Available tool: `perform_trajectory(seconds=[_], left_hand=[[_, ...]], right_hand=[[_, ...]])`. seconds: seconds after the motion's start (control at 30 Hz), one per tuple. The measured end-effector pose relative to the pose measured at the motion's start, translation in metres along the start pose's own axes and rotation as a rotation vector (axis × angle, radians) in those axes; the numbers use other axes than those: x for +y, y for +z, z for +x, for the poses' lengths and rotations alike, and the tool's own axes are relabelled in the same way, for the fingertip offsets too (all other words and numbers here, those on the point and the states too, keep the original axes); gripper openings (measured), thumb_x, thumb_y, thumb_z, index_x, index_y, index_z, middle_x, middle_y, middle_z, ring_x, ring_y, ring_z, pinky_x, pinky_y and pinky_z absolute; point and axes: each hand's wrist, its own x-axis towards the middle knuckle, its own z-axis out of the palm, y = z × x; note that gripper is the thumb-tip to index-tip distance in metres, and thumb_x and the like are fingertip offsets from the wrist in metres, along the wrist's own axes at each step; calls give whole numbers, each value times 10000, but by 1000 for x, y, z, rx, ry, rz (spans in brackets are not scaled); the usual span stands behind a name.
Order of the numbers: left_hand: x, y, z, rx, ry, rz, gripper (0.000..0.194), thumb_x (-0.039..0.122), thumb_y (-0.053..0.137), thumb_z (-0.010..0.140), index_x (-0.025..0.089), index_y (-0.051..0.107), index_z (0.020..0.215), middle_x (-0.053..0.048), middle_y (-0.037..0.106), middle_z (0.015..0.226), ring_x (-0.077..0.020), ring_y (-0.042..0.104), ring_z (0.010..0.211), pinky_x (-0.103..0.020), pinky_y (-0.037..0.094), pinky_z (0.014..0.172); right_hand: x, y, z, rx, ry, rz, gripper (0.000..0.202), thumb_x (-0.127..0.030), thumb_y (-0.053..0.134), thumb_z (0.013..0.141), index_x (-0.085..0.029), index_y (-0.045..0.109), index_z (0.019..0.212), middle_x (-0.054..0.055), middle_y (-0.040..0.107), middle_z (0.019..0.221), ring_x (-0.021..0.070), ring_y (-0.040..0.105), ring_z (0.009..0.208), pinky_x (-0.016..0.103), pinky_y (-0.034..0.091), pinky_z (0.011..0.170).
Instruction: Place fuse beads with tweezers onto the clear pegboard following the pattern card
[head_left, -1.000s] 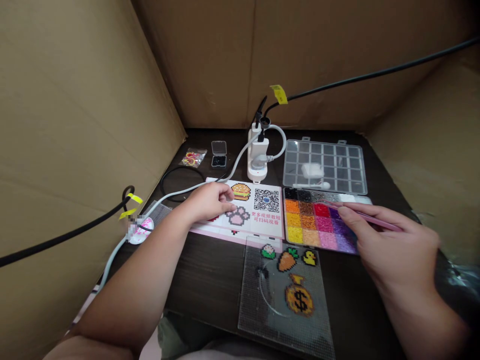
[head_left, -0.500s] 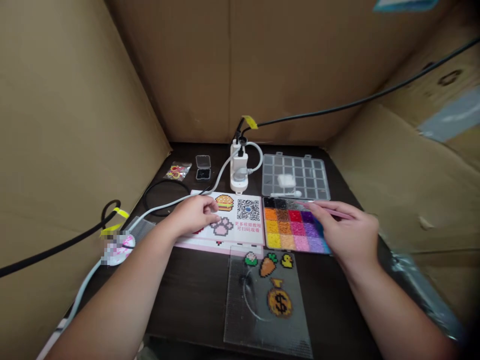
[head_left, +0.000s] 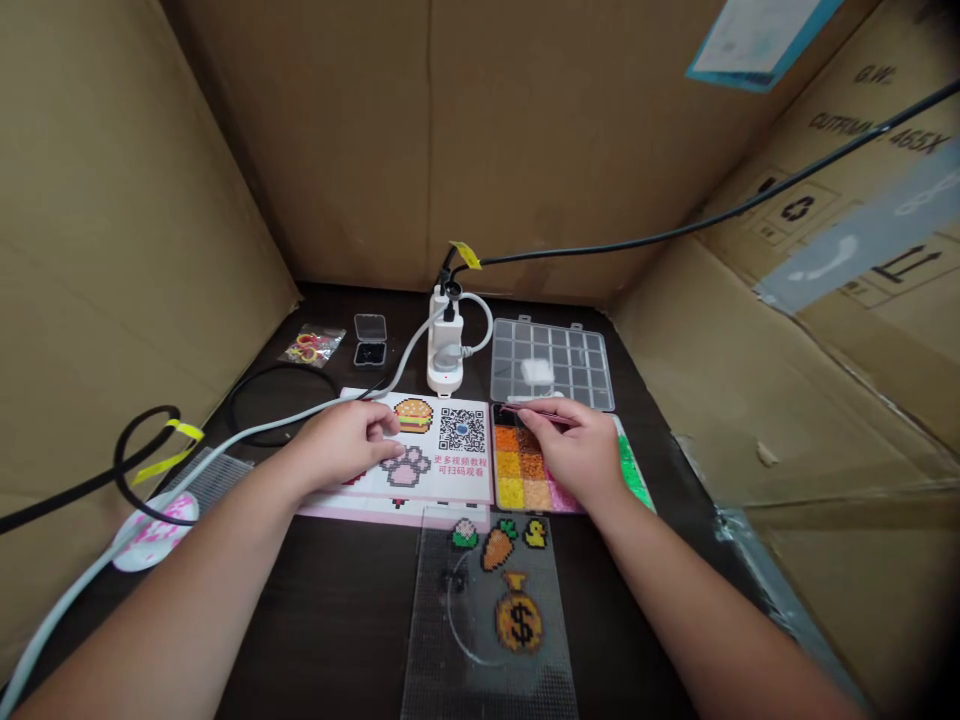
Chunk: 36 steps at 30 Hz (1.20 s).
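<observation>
1. Bead tray (head_left: 517, 465): sits right of the pattern card (head_left: 420, 450), compartments filled with orange, yellow, pink and green beads. Its clear lid (head_left: 551, 352) lies open behind.
2. Right hand (head_left: 574, 450): palm down over the tray, pinching pink tweezers (head_left: 529, 410), tips at the black compartment.
3. Left hand (head_left: 349, 440): flat on the card, fingers loosely curled, holding nothing.

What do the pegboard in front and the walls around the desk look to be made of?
Pegboard: seemingly clear, slightly glossy plastic; the dark desk shows through its fine grid. Walls: matte brown cardboard, going by the fold creases, printed shipping marks and tape.
</observation>
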Motion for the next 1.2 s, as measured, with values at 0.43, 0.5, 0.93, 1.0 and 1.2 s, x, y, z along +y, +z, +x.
perform_trajectory(seconds=[0.43,0.5,0.93,1.0,1.2], left_hand=[[6,-2,-2,-6,-20,33,258,445,643,745,223,644,876,37,566,625,-138,512,565,-273,332,533],[6,-2,-1,-7,-15,35,255,442,639,749,222,643,878,38,562,619,-137,507,560,-274,330,531],[5,-2,-1,3,-8,35,262,446,647,740,219,643,872,38,573,626,-136,518,558,-271,334,530],[5,-2,-1,1,-14,36,262,445,645,742,222,643,878,41,571,624,-136,518,556,-270,335,528],[5,-2,-2,-3,-9,37,250,436,640,749,221,639,875,47,546,605,-131,502,549,-267,326,525]], right_hand=[[7,-4,1,-3,64,28,109,-288,725,732,-186,762,750,73,775,762,203,732,696,354,618,670],[5,-6,1,9,62,35,119,-299,726,736,-187,762,760,73,778,777,205,736,711,356,620,684],[6,-3,-1,-26,60,47,91,-272,734,722,-190,769,740,64,775,749,192,732,682,348,620,677],[6,-5,0,2,53,47,109,-289,735,726,-189,770,752,66,778,761,194,735,692,342,619,677],[8,-7,1,63,48,43,128,-311,745,718,-187,764,744,69,780,768,206,739,703,342,616,684]])
